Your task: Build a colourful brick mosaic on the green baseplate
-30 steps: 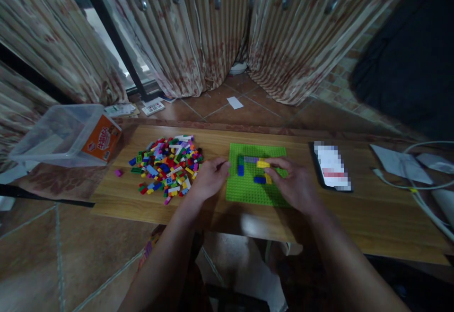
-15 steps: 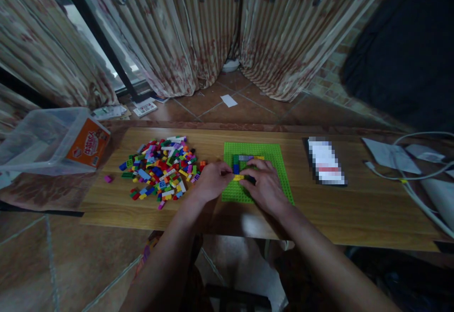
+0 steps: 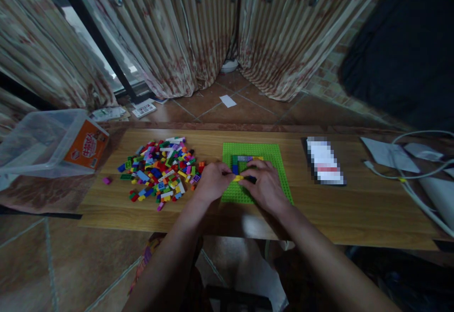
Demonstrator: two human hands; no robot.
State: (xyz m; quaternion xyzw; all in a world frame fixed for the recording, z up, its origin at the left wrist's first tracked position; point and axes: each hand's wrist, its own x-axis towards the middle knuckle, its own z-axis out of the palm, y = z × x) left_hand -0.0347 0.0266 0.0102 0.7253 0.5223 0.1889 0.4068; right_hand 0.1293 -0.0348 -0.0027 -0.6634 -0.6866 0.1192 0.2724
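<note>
Right hand (image 3: 265,185) nearer left hand (image 3: 213,182)

right hand (image 3: 264,184) moved left over green baseplate (image 3: 248,149) | yellow brick (image 3: 238,178) now between it and left hand (image 3: 213,182)

A small yellow brick (image 3: 237,178) of smooth plastic sits at the fingertips of my left hand (image 3: 213,182) and right hand (image 3: 263,183), above a green plastic baseplate (image 3: 250,148) roughened by rows of studs. Beside it, smooth plastic bricks (image 3: 161,168) cover part of a wood-grain tabletop (image 3: 354,217), its satin finish catching a pale gleam near me. To my left stands a clear, glossy plastic bin (image 3: 46,142); ahead, pleated, matt cloth curtains (image 3: 170,42) hang behind a slip of white paper (image 3: 227,100).
</note>
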